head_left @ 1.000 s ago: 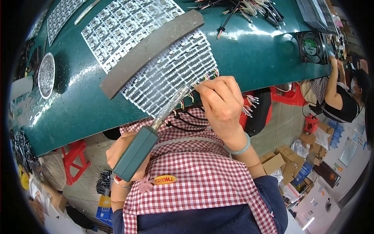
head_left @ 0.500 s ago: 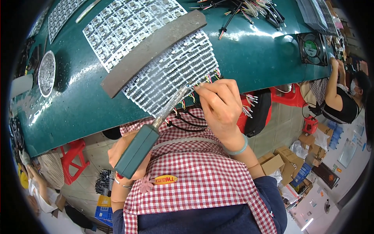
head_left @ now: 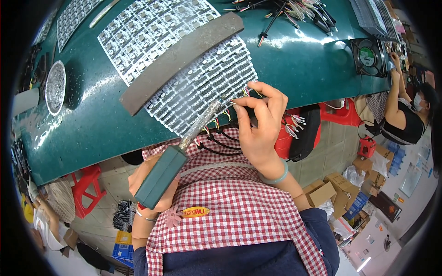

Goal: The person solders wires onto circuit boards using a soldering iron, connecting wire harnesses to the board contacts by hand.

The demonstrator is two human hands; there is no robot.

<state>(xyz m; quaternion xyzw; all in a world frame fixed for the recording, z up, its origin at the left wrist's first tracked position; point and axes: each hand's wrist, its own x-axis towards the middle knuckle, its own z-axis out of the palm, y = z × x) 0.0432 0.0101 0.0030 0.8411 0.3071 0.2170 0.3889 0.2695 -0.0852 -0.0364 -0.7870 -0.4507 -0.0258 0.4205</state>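
My left hand [head_left: 137, 178] is wrapped around the green handle of a soldering iron [head_left: 162, 177]. The iron's metal barrel points up and right, its tip at the lower edge of a stack of circuit boards [head_left: 195, 87]. Beside that tip, my right hand [head_left: 260, 126] pinches a thin wire [head_left: 234, 101] between thumb and a finger, the index finger lifted. Coloured wire ends line this edge of the boards, and black cables [head_left: 218, 151] hang from them over the table edge. A dark curved bar [head_left: 182, 62] lies across the boards.
A round dish [head_left: 55, 87] of silvery bits stands at left on the green table [head_left: 304, 73]. Loose cables [head_left: 299, 14] lie at the back, with a black fan [head_left: 368, 57] at right. Red stools [head_left: 87, 188] stand below the table edge. Co-workers sit at both sides.
My right hand has opened its pose somewhat, the index finger rising and stretching away from the thumb. The soldering iron has barely moved.
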